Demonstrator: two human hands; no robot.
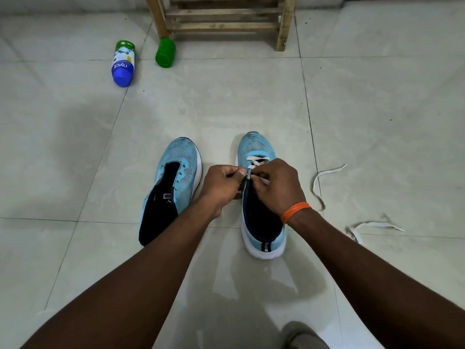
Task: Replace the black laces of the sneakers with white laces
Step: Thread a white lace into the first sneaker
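Presently the white lace (256, 161), soft, light and limp, is pinched over the half-laced sneaker (254, 146) by the left grip (221, 183) and right grip (279, 187); a hold near its tip is judged best.

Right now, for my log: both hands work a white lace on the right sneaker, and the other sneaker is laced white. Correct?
No: the head view shows the other sneaker unlaced, eyelets bare. The left hand and right hand do work the white lace on the right sneaker.
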